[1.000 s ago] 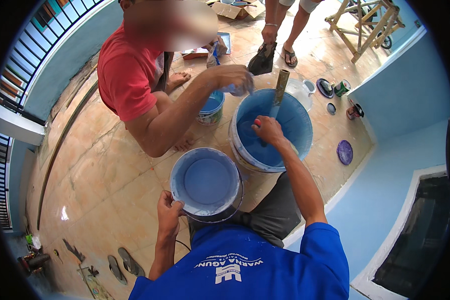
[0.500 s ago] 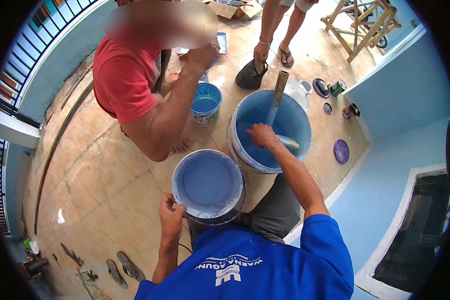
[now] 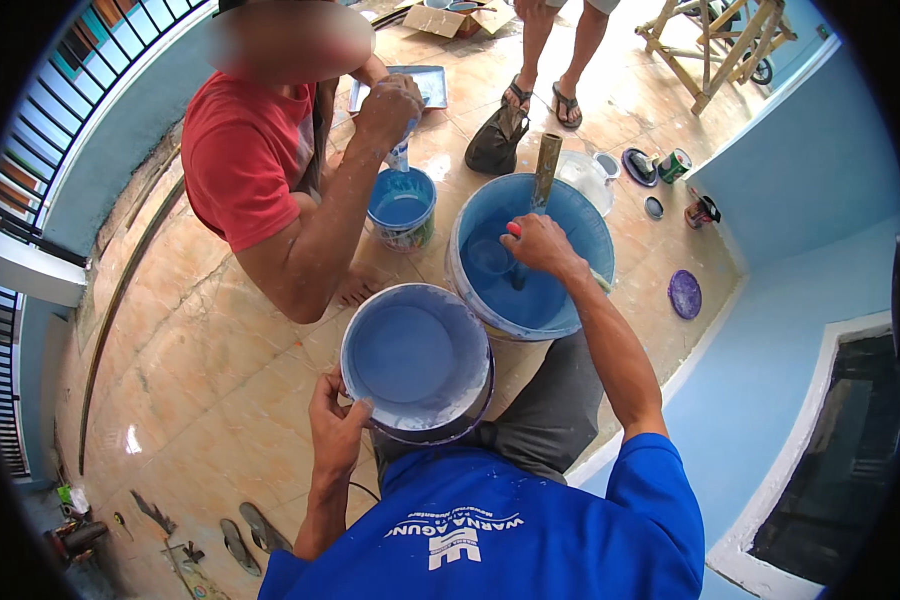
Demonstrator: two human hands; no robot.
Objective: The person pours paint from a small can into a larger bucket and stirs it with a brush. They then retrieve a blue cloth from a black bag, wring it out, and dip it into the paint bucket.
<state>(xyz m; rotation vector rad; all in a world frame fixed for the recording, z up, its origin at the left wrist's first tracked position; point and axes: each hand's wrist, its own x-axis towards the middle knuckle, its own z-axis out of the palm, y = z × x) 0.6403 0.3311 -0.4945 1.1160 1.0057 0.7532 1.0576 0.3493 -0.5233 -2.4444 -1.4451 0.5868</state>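
Observation:
My left hand (image 3: pixel 341 418) grips the near-left rim of a white pail (image 3: pixel 420 398) with pale blue paint inside, raised over my lap. Above the large paint bucket (image 3: pixel 464 268), my right hand (image 3: pixel 538 243) is closed on a red-handled tool (image 3: pixel 513 229), whose dark lower part reaches down into the blue paint. A bamboo pole (image 3: pixel 546 165) stands in that bucket behind my hand. Left of it, a co-worker in a red shirt (image 3: pixel 245 160) squats, holding a paint-smeared blue-and-white item (image 3: pixel 400 150) over a smaller blue paint bucket (image 3: pixel 400 226).
A dark bag (image 3: pixel 495 145) lies beside a standing person's feet (image 3: pixel 568 108). A paint tray (image 3: pixel 435 80), cans (image 3: pixel 700 211) and lids (image 3: pixel 684 294) are around us. A bamboo stand (image 3: pixel 710 50) is behind, blue walls (image 3: pixel 770 200) at right, sandals (image 3: pixel 265 532) at lower left.
My right hand shifted within the large bucket. The co-worker's hand drew back over the small bucket. The standing person set the dark bag down and lifted their hand away.

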